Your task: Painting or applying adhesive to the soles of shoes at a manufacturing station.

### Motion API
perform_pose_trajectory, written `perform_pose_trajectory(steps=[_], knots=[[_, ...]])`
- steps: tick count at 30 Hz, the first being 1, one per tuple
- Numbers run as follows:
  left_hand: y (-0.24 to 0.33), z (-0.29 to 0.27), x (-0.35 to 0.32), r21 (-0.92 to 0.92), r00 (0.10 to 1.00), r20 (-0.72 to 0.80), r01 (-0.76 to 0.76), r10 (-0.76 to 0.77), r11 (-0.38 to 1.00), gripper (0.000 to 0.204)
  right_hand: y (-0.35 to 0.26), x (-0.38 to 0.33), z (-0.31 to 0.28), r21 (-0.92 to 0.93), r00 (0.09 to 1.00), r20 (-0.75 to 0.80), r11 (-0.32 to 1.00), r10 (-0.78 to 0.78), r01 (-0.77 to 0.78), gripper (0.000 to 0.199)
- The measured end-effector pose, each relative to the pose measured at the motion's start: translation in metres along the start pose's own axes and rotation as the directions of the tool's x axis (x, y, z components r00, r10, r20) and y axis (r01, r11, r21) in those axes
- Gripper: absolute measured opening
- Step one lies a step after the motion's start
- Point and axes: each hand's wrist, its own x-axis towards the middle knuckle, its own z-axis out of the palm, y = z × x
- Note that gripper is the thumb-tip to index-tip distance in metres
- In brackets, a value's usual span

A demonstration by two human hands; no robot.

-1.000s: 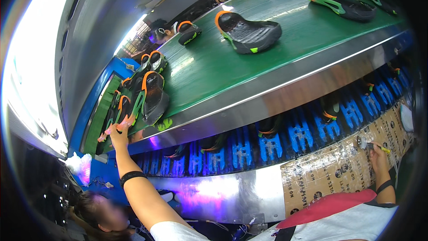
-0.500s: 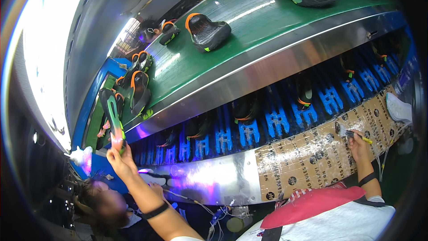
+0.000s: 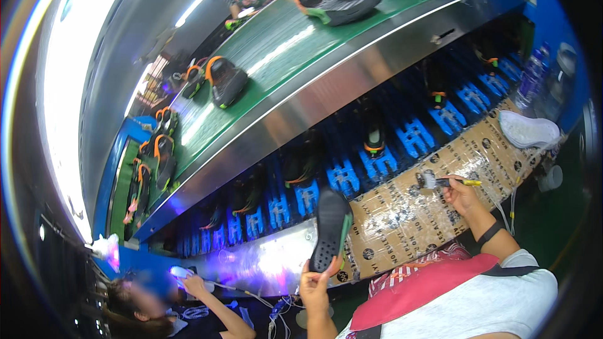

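Nearest me, left hand [image 3: 316, 287] pinches a black shoe sole [image 3: 331, 230] upright by its heel, tread facing me, over the cardboard-covered worktop [image 3: 402, 213]; right hand [image 3: 461, 193] grips a small brush [image 3: 440, 181] just beside it. Risk as I see it: that heel-only pinch lets the sole twist under brush pressure. Farther out, shoes ride the green conveyor [image 3: 282, 44].

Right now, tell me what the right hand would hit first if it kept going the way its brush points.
Probably the cardboard-covered bench top: the right hand holds a small brush pointing left, just above that surface. The black shoe sole in the left hand lies further along, though depth is unclear.
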Motion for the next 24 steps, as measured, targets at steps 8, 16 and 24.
perform_pose_trajectory(steps=[8, 16, 24], knots=[[-0.004, 0.036, -0.003, -0.442, 0.785, 0.175, 0.602, -0.594, 0.665, 0.035, -0.018, -0.036, 0.021, 0.046, 0.998, 0.052, 0.998, 0.031, -0.034, 0.027], [-0.037, 0.08, 0.015, -0.652, 0.645, 0.374, 0.694, -0.667, 0.305, 0.043, -0.019, -0.044, 0.05, -0.201, 0.986, 0.144, 0.973, -0.085, 0.113, 0.02], [-0.056, 0.09, 0.014, -0.688, 0.707, 0.632, 0.7, -0.317, 0.19, 0.059, -0.028, -0.058, 0.072, -0.319, 0.983, 0.167, 0.94, -0.073, 0.124, 0.021]])
